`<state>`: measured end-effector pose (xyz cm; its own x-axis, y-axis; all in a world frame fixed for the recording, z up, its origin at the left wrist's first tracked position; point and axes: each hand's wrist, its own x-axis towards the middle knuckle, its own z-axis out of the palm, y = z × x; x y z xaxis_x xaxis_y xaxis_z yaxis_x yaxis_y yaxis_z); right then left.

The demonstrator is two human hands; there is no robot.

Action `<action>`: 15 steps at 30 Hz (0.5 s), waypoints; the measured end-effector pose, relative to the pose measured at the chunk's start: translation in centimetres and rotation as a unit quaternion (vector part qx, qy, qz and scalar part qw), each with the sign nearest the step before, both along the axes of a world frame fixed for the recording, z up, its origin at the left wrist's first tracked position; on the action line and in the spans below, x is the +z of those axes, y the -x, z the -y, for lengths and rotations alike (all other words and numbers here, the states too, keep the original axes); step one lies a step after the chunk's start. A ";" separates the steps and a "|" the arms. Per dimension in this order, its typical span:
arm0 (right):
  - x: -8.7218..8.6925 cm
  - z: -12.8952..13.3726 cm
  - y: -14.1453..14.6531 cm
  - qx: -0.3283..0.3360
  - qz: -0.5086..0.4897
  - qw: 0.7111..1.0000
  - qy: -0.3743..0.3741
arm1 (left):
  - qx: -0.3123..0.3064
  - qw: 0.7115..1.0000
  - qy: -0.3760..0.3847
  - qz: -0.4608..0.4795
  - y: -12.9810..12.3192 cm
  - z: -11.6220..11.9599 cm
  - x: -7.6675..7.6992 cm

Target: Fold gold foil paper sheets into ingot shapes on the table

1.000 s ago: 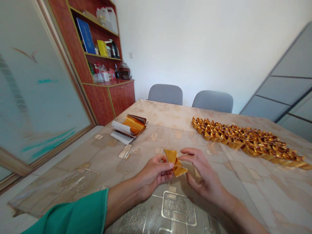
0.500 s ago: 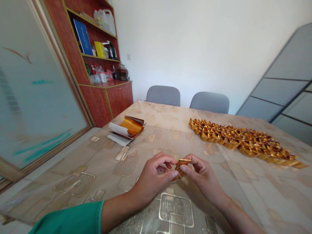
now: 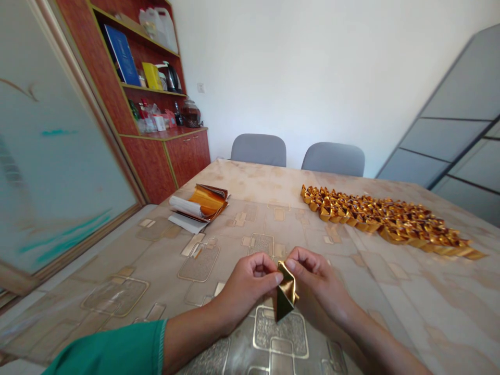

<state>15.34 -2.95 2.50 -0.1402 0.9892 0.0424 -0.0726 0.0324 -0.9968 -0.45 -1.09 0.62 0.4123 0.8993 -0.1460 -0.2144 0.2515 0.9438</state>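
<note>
Two hands, glossy, pointed gold foil

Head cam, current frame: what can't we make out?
Head view, all items:
Back of folded gold piece: hidden by its front, left hand and right hand.
Sheet count in paper stack: layers too thin.
Count of gold rows: pieces overlap, too small.
Seats of gray chairs: behind table.
Green sleeve: cut off by bottom edge.
</note>
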 end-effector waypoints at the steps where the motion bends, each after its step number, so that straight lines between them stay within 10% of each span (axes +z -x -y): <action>1: 0.0 -0.1 0.0 0.006 -0.003 1.000 0.005 | -0.001 1.000 0.012 0.010 0.0 -0.1 0.1; 7: -0.4 -0.9 -1.9 -0.047 0.163 0.973 -0.156 | 0.038 0.992 0.097 0.074 0.9 -1.1 0.5; 15: -0.4 -0.7 -2.5 0.134 0.305 0.890 -0.311 | 0.020 0.976 0.173 0.129 1.4 -1.2 0.5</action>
